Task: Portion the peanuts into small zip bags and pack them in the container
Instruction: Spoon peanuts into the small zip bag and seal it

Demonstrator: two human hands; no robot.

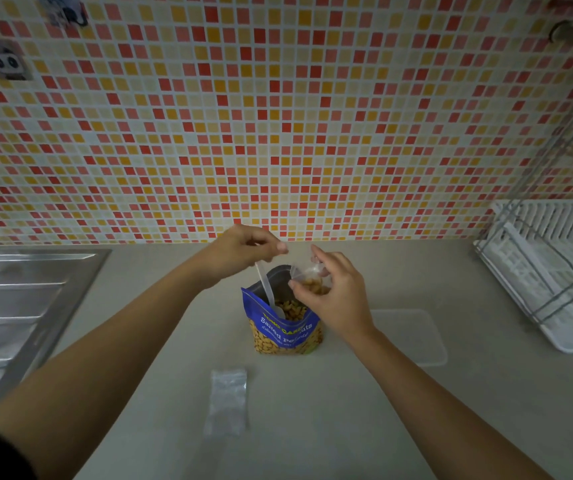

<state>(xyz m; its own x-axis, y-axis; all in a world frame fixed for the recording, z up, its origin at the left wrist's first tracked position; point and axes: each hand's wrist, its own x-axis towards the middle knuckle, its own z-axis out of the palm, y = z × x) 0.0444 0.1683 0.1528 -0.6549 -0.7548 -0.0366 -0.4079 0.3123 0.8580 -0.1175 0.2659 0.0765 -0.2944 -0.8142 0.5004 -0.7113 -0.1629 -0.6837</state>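
A blue bag of salted peanuts (286, 332) stands open and upright at the middle of the counter. A white plastic spoon (268, 293) has its bowl down among the peanuts, and my left hand (243, 249) pinches the top of its handle above the bag. My right hand (330, 296) holds a small clear zip bag (309, 279) with some peanuts in it over the bag's right rim. A stack of empty small zip bags (228, 400) lies flat on the counter in front. A clear lidded container (413, 336) sits to the right, partly behind my right forearm.
A steel sink drainboard (14, 306) fills the left side. A white dish rack with a wire frame (551, 268) stands at the right. The mosaic-tiled wall (278, 116) rises just behind the counter (312, 427).
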